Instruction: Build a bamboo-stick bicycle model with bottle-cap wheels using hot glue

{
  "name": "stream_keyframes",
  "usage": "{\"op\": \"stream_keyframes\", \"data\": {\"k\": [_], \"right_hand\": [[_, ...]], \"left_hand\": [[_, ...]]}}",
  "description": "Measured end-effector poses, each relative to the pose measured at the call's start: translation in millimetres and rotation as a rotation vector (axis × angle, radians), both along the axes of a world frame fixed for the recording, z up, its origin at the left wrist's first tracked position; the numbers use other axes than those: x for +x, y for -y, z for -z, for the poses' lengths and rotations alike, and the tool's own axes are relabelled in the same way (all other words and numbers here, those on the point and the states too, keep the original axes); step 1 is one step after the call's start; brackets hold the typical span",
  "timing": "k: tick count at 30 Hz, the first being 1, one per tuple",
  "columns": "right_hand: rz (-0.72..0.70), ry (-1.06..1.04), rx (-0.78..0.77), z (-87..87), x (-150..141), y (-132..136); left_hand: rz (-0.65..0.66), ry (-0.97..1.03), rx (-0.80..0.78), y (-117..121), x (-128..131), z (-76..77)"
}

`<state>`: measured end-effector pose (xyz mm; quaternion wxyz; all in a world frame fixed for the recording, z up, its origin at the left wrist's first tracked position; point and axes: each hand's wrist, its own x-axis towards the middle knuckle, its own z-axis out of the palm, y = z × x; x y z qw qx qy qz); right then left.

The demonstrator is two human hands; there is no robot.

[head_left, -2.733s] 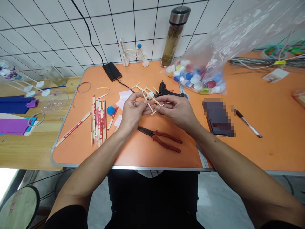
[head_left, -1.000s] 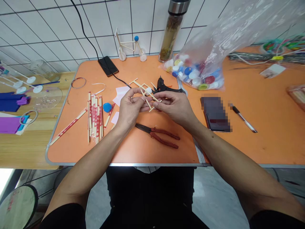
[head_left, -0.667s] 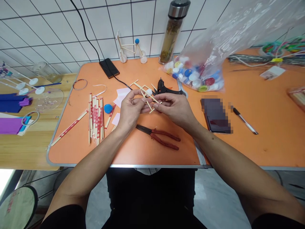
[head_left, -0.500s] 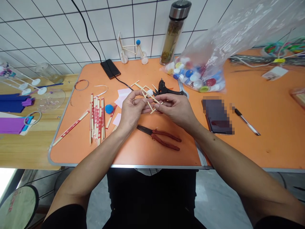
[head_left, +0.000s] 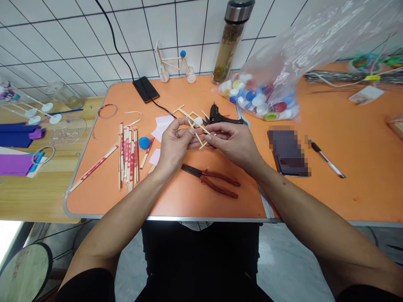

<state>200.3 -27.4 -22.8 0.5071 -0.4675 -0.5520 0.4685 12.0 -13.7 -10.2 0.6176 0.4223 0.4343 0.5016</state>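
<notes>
Between my hands is a small frame of thin wooden sticks (head_left: pixel 199 124), with a short crosspiece at its far end. My left hand (head_left: pixel 173 147) pinches one slanted stick of it between thumb and fingers. On the other side, my right hand (head_left: pixel 236 144) has thumb and fingers closed on the near end of the frame, where sticks meet; the joint is partly hidden by the fingertips. A black glue gun (head_left: pixel 220 115) lies just beyond my right hand. Pliers with red-brown handles (head_left: pixel 210 179) lie on the orange table (head_left: pixel 103 201) below both hands.
Red-wrapped chopsticks (head_left: pixel 129 159) and a blue bottle cap (head_left: pixel 144 143) lie at left. A stick model with cap wheels (head_left: pixel 171 63) stands by the wall, near a tall tea bottle (head_left: pixel 229 46). A bag of caps (head_left: pixel 258 98), a phone (head_left: pixel 287 152) and a pen (head_left: pixel 327 159) are at right.
My hands keep the same hold on the stick frame. The right fingertips cover slightly more of its near end, and the view has shifted a little.
</notes>
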Motion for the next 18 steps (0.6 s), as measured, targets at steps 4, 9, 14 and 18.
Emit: {"op": "stream_keyframes", "data": {"k": [4,9,14,18], "right_hand": [[0.008,-0.008,-0.009,1.0,-0.2,-0.2],[0.003,-0.004,-0.01,1.8,0.4,-0.6],[-0.003,-0.006,-0.008,1.6,0.6,-0.6],[-0.001,-0.009,0.0,2.2,0.2,-0.8]], "left_hand": [[-0.006,0.006,-0.008,0.4,0.5,-1.1],[-0.009,0.005,-0.001,0.7,0.4,-0.9],[-0.006,0.005,0.007,0.7,0.5,-1.1],[-0.006,-0.005,0.002,1.2,0.8,-1.7]]}}
